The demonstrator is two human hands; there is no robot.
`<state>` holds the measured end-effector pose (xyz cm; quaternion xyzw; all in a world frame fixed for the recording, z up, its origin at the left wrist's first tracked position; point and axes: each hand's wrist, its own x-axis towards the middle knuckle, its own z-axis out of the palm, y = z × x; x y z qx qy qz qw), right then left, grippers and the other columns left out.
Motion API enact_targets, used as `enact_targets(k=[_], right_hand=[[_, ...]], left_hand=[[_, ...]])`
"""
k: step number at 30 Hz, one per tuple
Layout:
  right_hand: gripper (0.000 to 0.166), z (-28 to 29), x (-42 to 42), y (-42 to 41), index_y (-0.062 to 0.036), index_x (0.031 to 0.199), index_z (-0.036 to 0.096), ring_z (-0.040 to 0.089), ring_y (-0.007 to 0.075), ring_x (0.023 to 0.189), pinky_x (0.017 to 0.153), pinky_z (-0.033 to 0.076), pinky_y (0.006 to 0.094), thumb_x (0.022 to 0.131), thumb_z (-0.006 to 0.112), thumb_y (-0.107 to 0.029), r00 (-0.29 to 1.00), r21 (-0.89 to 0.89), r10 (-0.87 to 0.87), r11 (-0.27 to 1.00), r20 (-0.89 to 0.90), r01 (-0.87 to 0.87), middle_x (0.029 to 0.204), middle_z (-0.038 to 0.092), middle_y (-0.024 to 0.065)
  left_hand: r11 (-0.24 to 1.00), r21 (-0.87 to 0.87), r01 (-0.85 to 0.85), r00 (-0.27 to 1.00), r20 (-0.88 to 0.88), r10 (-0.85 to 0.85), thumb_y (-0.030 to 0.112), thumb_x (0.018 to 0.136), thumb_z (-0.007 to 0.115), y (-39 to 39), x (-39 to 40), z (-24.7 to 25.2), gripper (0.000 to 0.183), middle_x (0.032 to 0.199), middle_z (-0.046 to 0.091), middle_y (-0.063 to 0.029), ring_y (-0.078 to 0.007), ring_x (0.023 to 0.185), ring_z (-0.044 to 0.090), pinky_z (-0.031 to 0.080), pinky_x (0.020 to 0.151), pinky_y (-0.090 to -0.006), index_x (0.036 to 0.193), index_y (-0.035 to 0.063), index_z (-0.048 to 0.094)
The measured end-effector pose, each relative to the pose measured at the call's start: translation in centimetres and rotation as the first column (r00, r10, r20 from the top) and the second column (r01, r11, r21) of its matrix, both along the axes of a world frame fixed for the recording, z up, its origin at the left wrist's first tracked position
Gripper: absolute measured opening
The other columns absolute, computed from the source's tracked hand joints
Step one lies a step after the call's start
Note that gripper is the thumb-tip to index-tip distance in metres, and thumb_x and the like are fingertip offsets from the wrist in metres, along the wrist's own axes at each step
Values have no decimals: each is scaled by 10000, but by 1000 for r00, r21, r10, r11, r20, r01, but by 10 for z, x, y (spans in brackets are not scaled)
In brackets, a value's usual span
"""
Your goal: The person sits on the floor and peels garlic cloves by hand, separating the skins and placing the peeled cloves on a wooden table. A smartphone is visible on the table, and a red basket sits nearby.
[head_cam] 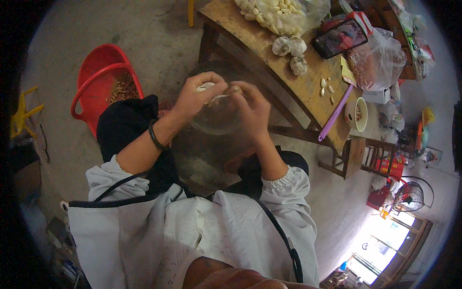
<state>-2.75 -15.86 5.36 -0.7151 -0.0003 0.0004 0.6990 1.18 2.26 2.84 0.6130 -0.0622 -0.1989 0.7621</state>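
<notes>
Before my lap, my left hand grips a pale garlic bulb, with thin papery skin between the two hands. Close beside it, my right hand pinches a small brownish piece, likely part of the garlic; its exact kind is unclear. On the wooden table to the right lie whole garlic bulbs and several loose cloves. A clear plastic bag of peeled cloves rests at the table's far end.
A red plastic basket with small brown pieces inside stands on the floor at left. The table also bears a smartphone, a bag of reddish contents, a purple-handled tool and a pale bowl. A yellow stool is far left.
</notes>
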Motion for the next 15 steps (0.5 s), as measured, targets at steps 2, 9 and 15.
enact_targets(k=[2, 9, 15], right_hand=[[198, 0, -1, -1, -9, 1127, 667, 643, 122, 821, 786, 517, 256, 941, 655, -76, 997, -77, -24, 997, 73, 30, 1011, 686, 45], [134, -3, 2, 2, -15, 1000, 670, 643, 199, 906, 807, 513, 296, 867, 680, 2, 926, -260, -27, 956, 378, 134, 978, 658, 98], [144, -7, 0, 8, -9, 982, 658, 625, 210, 879, 782, 506, 296, 849, 659, 47, 917, -259, -78, 947, 390, 191, 956, 619, 101]], left_hand=[[999, 28, 23, 1000, 7, -23, 194, 919, 696, 0, 0, 0, 200, 964, 652, -1, -61, 806, 595, 494, 671, -221, 1067, 68, 648], [1000, -7, 11, 998, 66, -11, 176, 902, 712, -15, -9, 3, 321, 1045, 665, -3, -71, 834, 608, 494, 679, -220, 1186, 43, 642], [999, -38, -1, 997, -72, -2, 151, 909, 700, -13, -12, -3, 251, 996, 667, 0, -80, 838, 610, 497, 701, -243, 1136, 49, 669]])
